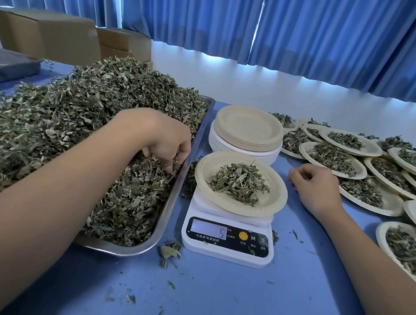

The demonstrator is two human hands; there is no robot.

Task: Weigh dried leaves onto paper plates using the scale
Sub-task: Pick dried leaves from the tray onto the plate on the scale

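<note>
A white digital scale (pixel 226 240) stands on the blue table, its display reading 5. On it lies a paper plate (pixel 272 204) with a small mound of dried leaves (pixel 239 182). Left of the scale, a metal tray (pixel 169 205) holds a big heap of dried leaves (pixel 81 115). My left hand (pixel 163 142) reaches down into that heap near the tray's right rim, its fingers curled into the leaves and pinching some. My right hand (pixel 313 187) rests on the table just right of the plate, fingers loosely curled and holding nothing.
A stack of empty paper plates (pixel 248 131) stands behind the scale. Several filled plates (pixel 357 170) overlap across the right side of the table. Cardboard boxes (pixel 46 33) sit at the back left under blue curtains. Leaf crumbs (pixel 170 253) lie in front of the tray.
</note>
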